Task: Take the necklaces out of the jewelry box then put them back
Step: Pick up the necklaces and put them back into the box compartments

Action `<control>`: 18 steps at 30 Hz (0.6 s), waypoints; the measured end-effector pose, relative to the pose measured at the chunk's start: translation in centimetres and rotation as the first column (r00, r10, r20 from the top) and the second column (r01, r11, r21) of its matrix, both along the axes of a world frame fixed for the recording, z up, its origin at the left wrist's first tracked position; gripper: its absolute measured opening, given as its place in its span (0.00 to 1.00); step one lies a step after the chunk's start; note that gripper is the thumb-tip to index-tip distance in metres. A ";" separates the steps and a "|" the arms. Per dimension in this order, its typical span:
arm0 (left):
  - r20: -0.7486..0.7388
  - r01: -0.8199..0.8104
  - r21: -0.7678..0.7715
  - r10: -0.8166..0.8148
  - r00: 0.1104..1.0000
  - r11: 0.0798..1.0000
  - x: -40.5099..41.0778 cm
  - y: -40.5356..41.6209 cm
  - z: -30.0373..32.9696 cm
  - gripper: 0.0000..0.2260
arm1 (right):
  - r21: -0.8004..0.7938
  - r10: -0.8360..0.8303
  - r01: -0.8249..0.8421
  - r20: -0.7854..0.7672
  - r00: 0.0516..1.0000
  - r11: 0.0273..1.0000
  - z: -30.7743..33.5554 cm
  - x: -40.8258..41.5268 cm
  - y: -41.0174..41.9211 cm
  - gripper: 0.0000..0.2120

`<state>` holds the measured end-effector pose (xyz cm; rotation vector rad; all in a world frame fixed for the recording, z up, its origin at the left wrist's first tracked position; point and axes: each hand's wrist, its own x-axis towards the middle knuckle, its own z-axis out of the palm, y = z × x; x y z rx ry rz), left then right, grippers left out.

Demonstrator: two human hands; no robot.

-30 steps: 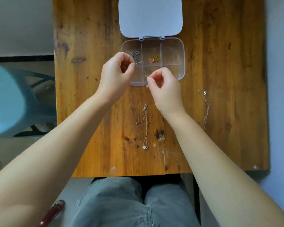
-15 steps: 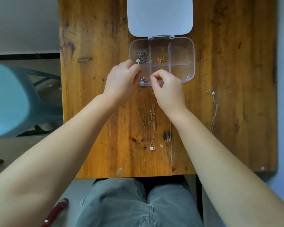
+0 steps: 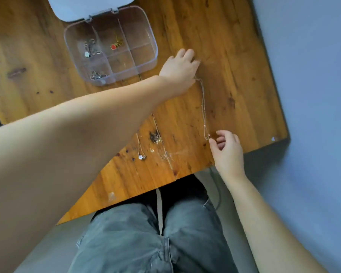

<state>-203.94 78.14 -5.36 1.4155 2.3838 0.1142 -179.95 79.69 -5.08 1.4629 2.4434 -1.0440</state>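
Note:
The clear jewelry box [image 3: 155, 56] stands open at the table's far left, white lid [image 3: 91, 6] tipped back. Its compartments hold a silver necklace [image 3: 89, 49], a red-and-gold one [image 3: 116, 45] and another silver one [image 3: 97, 75]. A thin long necklace [image 3: 203, 107] lies stretched on the wood to the right of the box. My left hand [image 3: 179, 70] reaches across, fingers curled down on its far end. My right hand [image 3: 225, 149] hovers with fingers apart, fingertips at its small pendant [image 3: 207, 137]. A flower-pendant necklace [image 3: 141, 156] lies near the front edge, partly hidden under my left forearm.
The wooden table [image 3: 244, 75] ends close to my right hand on the near side and at the right. Grey floor lies beyond it. My legs in grey jeans [image 3: 156, 243] sit under the near edge.
Both hands left the box, where a silver necklace now lies in the near-left compartment. My left hand crossed to the right necklace's far end; my right hand dropped to its pendant. The view swung right.

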 end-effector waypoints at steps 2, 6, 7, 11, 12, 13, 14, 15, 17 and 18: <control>-0.012 0.004 0.007 -0.004 1.000 1.000 0.1 0.9 -0.8 0.13 | 0.046 0.011 -0.011 -0.005 1.000 0.999 -0.4 -0.3 -0.7 0.14; 0.020 -0.024 0.027 0.023 1.000 0.999 0.8 1.3 -1.0 0.10 | 0.143 0.091 -0.091 0.005 0.996 0.986 -0.7 -0.8 -1.0 0.06; 0.040 -0.033 0.030 0.032 0.999 0.999 1.0 1.1 -0.8 0.10 | 0.169 0.125 -0.124 0.005 0.992 0.978 -0.8 -0.8 -1.0 0.04; 0.247 -0.105 0.116 0.074 0.966 0.988 1.9 -1.2 0.3 0.06 | 0.161 0.165 -0.163 0.004 0.986 0.973 -0.8 -0.7 -0.3 0.03; 0.311 -0.165 0.158 0.110 0.944 0.974 2.1 -2.1 0.7 0.05 | 0.140 0.156 -0.155 0.006 0.988 0.978 -0.8 -0.7 -0.2 0.03; 0.364 -0.235 0.192 0.153 0.919 0.953 2.3 -3.0 1.1 0.04 | 0.120 0.149 -0.149 0.006 0.989 0.982 -0.8 -0.8 0.0 0.03; 0.406 -0.311 0.215 0.205 0.890 0.926 2.3 -3.9 1.6 0.03 | 0.102 0.150 -0.149 0.004 0.989 0.983 -0.7 -0.9 0.2 0.03; 0.453 -0.393 0.220 0.264 0.852 0.893 2.2 -4.8 2.1 0.03 | 0.092 0.160 -0.160 0.005 0.987 0.983 -0.6 -1.2 0.2 0.05; 0.581 -0.548 0.197 0.354 0.733 0.813 1.8 -6.4 3.4 0.03 | 0.105 0.207 -0.211 0.045 0.977 0.972 -0.2 -1.9 0.1 0.15; 0.655 -0.605 0.181 0.363 0.662 0.776 1.6 -7.0 4.2 0.04 | 0.125 0.233 -0.241 0.076 0.970 0.962 0.0 -2.4 -0.1 0.21</control>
